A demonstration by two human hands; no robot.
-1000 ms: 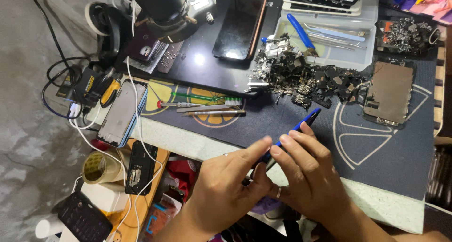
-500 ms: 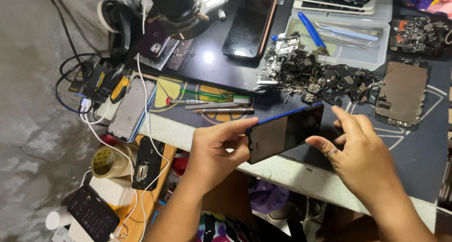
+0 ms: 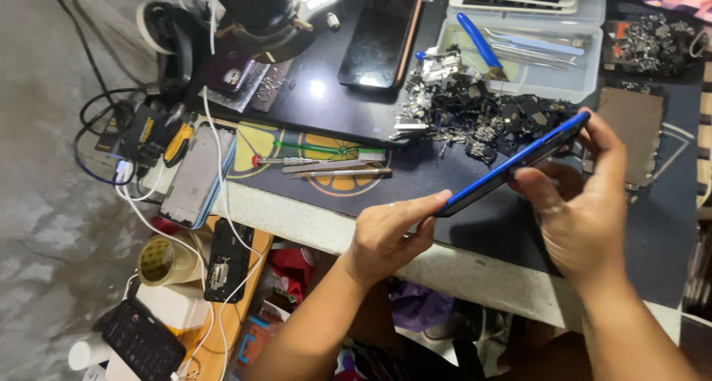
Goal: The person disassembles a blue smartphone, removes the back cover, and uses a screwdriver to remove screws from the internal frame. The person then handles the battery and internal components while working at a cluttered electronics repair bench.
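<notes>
While both pinching a blue phone (image 3: 512, 167), left hand (image 3: 386, 236), right hand (image 3: 586, 203) (tools in clear tray (image 3: 519, 81)).

The blue phone (image 3: 512, 167) is being held edge-on above the dark work mat (image 3: 475, 225), so mostly its thin blue side is showing as a long slanted bar. It is tilting, with its upper end rising to the right and its lower end dipping toward the left, near the front of the mat. The left hand (image 3: 389, 236) is pinching the lower end and the right hand (image 3: 586, 203) is gripping the upper end. Its screen and back are hardly visible from this angle.
</notes>
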